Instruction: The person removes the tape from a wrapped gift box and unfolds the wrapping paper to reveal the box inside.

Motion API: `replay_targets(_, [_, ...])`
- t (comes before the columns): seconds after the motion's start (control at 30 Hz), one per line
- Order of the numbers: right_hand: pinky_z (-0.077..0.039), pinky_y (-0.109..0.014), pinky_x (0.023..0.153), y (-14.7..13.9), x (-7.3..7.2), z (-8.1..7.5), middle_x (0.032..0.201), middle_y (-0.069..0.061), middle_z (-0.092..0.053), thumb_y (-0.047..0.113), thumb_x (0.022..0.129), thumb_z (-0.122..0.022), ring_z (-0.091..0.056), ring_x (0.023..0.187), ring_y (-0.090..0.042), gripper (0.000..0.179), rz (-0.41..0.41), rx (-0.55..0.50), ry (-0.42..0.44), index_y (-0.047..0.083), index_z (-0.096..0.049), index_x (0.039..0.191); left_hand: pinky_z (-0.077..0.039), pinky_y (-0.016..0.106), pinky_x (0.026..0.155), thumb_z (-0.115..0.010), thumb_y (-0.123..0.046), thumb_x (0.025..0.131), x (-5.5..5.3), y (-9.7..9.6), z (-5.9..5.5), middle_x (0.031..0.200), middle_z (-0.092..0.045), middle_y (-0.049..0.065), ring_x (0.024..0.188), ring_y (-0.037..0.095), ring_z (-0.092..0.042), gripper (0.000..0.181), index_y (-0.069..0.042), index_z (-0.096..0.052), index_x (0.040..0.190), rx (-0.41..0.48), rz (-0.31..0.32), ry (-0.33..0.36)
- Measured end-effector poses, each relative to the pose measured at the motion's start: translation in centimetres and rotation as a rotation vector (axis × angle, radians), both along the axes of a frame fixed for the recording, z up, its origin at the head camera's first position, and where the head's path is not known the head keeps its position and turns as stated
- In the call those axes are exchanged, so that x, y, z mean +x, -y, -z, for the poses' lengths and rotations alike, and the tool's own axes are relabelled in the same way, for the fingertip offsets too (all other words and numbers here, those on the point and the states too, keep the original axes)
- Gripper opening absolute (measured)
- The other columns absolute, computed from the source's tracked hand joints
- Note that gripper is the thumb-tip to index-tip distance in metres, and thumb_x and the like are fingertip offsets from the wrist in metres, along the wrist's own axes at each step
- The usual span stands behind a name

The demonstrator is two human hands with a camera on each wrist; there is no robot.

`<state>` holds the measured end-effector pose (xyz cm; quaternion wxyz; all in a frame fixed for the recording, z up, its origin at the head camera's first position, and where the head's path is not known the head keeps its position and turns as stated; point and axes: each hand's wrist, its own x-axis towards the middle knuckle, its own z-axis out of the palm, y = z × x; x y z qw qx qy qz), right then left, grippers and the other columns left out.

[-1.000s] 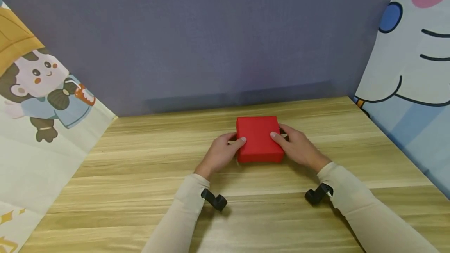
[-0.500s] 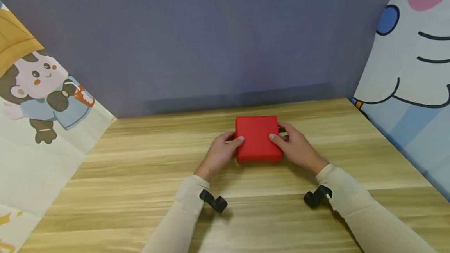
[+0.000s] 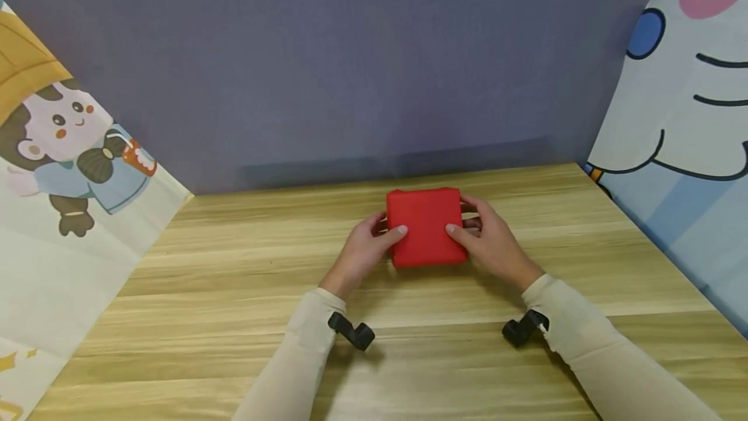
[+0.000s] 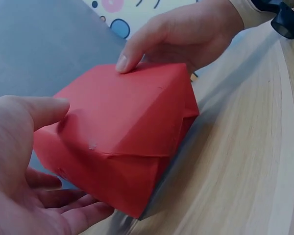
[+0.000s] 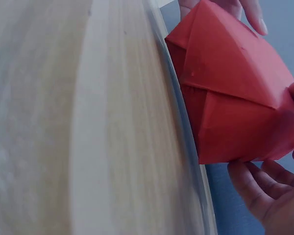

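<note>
A red folded-paper box is held between both hands near the back of the wooden table. My left hand grips its left side, thumb on the top face and fingers along the side and beneath. On the opposite side my right hand holds it the same way. In the left wrist view, the box shows folded flaps and a small pale scuff near one edge. The right wrist view has the box tilted, its lower edge close over the table, with fingertips of the right hand under its side.
The light wood-grain table runs back to a grey-blue fabric wall. Printed cartoon panels stand at the left and right. A small black camera sits on the left wrist, another on the right.
The box has shifted slightly left and toward the back, and has tilted so less of its front side shows. Both hands moved with it, keeping their hold.
</note>
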<state>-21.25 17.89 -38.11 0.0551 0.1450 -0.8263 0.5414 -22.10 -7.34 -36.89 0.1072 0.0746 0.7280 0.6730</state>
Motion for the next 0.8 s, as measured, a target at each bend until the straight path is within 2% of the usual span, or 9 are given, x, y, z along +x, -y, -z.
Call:
replay_targets(0.17, [-0.056, -0.03, 0.083, 0.09, 0.16, -0.16, 0.14, -0.017, -0.048, 0.02, 0.097, -0.068, -0.061, 0.113, -0.033, 0.069, 0.003, -0.011, -0.025, 0.005, -0.032, 0.154, -0.054, 0.039, 0.094, -0.073, -0.025, 0.093, 0.0, 0.1, 0.03, 0.139, -0.055, 0.013, 0.122, 0.028, -0.059, 0.069, -0.005, -0.041, 0.151, 0.005, 0.04, -0.027])
replay_targets(0.4, [-0.052, -0.023, 0.088, 0.09, 0.22, -0.14, 0.138, -0.017, -0.05, 0.014, 0.095, -0.07, -0.057, 0.116, -0.033, 0.068, -0.029, -0.053, -0.051, 0.004, -0.033, 0.152, -0.055, 0.037, 0.09, -0.076, -0.028, 0.091, 0.05, 0.37, 0.02, 0.131, -0.058, 0.009, 0.117, 0.026, -0.059, 0.07, -0.009, -0.044, 0.149, -0.068, 0.032, -0.095])
replay_targets(0.6, [-0.051, -0.02, 0.087, -0.03, 0.24, -0.04, 0.135, -0.019, -0.051, 0.008, 0.094, -0.069, -0.057, 0.114, -0.034, 0.066, -0.045, -0.064, -0.086, 0.001, -0.034, 0.15, -0.055, 0.039, 0.089, -0.077, -0.027, 0.089, 0.2, 0.47, -0.1, 0.132, -0.055, 0.007, 0.118, 0.025, -0.057, 0.073, -0.011, -0.041, 0.151, -0.035, 0.067, -0.08])
replay_targets(0.8, [-0.052, -0.02, 0.083, -0.17, -0.01, 0.21, 0.132, -0.02, -0.052, 0.002, 0.092, -0.068, -0.057, 0.109, -0.035, 0.066, -0.054, -0.086, -0.106, -0.001, -0.035, 0.149, -0.056, 0.039, 0.088, -0.077, -0.025, 0.089, 0.23, 0.47, -0.19, 0.133, -0.053, 0.007, 0.119, 0.027, -0.055, 0.075, -0.014, -0.039, 0.152, -0.041, 0.069, -0.072])
